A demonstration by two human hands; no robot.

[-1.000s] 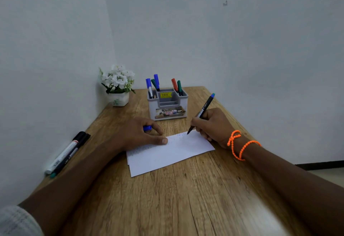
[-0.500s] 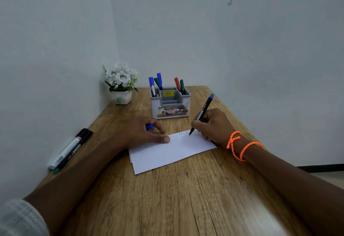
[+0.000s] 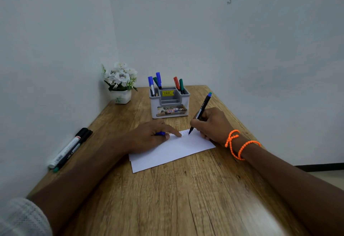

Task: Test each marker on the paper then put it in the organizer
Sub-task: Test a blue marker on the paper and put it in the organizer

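My right hand (image 3: 212, 124) grips a black marker (image 3: 202, 110) with a blue end, its tip touching the far edge of the white paper (image 3: 173, 150). My left hand (image 3: 150, 135) rests on the paper's left part, its index finger stretched toward the tip, the other fingers curled round a blue cap (image 3: 160, 133). The grey organizer (image 3: 170, 108) stands behind the paper with several blue, green and red markers upright in it. Two more markers (image 3: 68, 149) lie by the left wall.
A small white pot of white flowers (image 3: 120, 83) stands in the back left corner. The wooden table (image 3: 167, 198) meets walls at the left and back; its right edge drops to the floor.
My left index finger has stretched out along the paper toward the marker tip. The right hand and marker have hardly moved.
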